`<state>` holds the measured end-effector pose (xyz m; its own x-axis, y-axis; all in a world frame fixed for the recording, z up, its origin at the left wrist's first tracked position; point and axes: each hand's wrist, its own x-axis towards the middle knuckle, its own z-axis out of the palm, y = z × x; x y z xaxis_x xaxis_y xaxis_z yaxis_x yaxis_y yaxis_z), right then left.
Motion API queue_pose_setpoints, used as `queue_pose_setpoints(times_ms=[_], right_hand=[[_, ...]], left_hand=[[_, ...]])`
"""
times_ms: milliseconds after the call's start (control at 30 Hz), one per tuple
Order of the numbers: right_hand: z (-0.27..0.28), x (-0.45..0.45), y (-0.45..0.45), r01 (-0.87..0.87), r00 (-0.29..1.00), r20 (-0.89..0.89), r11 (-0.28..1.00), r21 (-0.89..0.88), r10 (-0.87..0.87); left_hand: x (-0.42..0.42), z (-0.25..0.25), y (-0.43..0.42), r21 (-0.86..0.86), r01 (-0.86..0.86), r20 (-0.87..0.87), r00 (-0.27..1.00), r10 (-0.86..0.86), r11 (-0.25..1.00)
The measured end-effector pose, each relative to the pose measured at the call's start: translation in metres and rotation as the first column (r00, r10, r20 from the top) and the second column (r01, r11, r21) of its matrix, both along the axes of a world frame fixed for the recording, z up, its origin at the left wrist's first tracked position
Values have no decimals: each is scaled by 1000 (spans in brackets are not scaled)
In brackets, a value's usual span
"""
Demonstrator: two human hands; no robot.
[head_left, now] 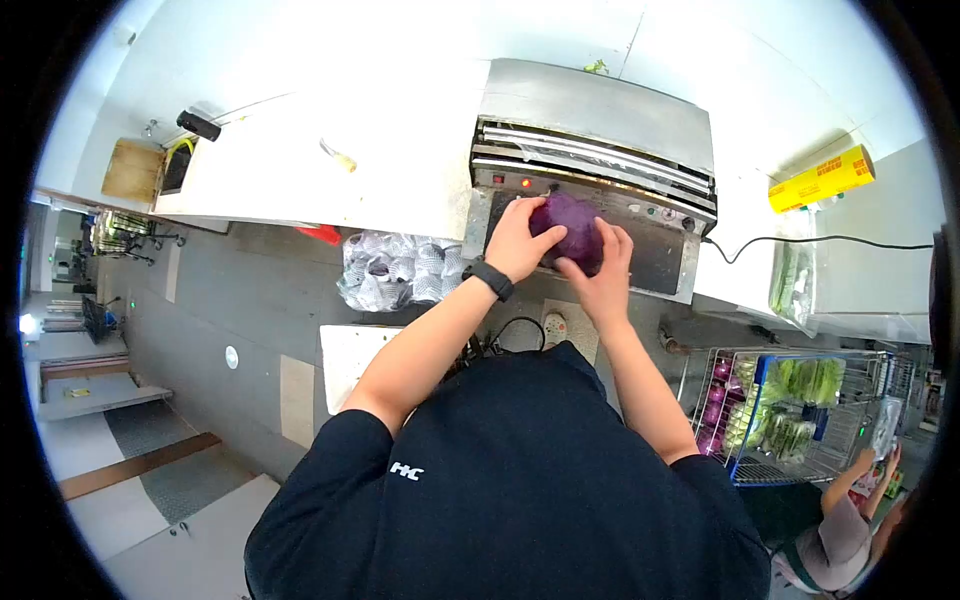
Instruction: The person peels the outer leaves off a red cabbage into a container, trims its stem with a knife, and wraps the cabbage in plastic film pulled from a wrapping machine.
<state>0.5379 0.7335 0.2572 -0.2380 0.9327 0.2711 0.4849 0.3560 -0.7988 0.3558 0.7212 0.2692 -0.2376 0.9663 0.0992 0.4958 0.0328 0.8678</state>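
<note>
A round red cabbage [570, 222] rests on the dark plate of a film wrapping machine [655, 262], or just above it; I cannot tell which. My left hand [518, 240] is curled around its left side, with a black band on the wrist. On the right and near side, my right hand [605, 278] grips it with bent fingers and thumb. Behind the cabbage are the machine's metal rollers with clear film, and an orange light glows on its front panel. The cabbage's underside is hidden.
Right of the machine lie a yellow film roll [822, 180] and a black cable [800, 240]. Foam-netted produce in a bag [400, 270] sits left below the counter. A wire cart [800, 455] holds red cabbages and greens. Another person [835, 550] works at lower right.
</note>
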Motion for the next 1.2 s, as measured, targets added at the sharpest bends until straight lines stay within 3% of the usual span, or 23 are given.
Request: queue_pose_setpoints(times_ms=[67,167,267,367,400,433,500,533,667,767,833,867,933,1067,1133,1167,1200], right_hand=[[4,18,18,-124,992,-14,973,-192,123],[-31,29,40,-272,956,-164,948,-166,245],[-12,33,39,-350,934,-167,899,-264,315],[-9,32,33,-363,931,-98,919,-155,351],[-9,32,32,-357,934,-82,925,-128,349],[-9,31,29,-356,934,-89,926,-124,347],[-8,28,22,-321,947,-53,938,-131,316],[-8,26,20,-318,948,-55,939,-128,314],[6,23,16,-297,952,24,943,-151,304],[9,21,15,-307,943,63,926,-219,328],[5,20,13,-274,952,86,942,-194,295],[0,18,12,-268,953,89,944,-193,289],[-6,13,11,-275,961,-19,950,-147,275],[-6,13,7,-271,962,-42,943,-192,268],[-12,13,4,-256,966,-57,955,-152,250],[-14,13,4,-252,968,-53,956,-151,246],[-15,12,4,-238,971,-66,961,-139,231]], left_hand=[[1,5,1,-20,-18,17,1000,18,1000],[8,13,5,-18,2,2,1000,-2,1000],[16,22,2,-63,-63,-104,993,57,996],[9,17,4,-177,-147,-67,988,137,973],[4,16,6,-275,-109,65,989,132,955],[2,14,7,-273,-109,57,990,129,956],[4,18,4,-296,-67,217,967,136,953],[7,27,3,-325,-78,135,983,127,942],[6,32,3,-248,-62,115,989,93,967],[-1,29,0,-327,39,121,993,1,944],[0,31,-4,-114,88,28,996,-85,990],[0,31,-5,-112,94,30,995,-91,989],[0,29,-6,73,137,-48,990,-133,988],[-4,31,-8,137,187,-95,980,-175,973],[-12,41,-9,-118,206,65,978,-200,971],[-12,41,-7,-116,211,68,977,-204,971],[-12,42,-6,39,267,-75,962,-264,963]])
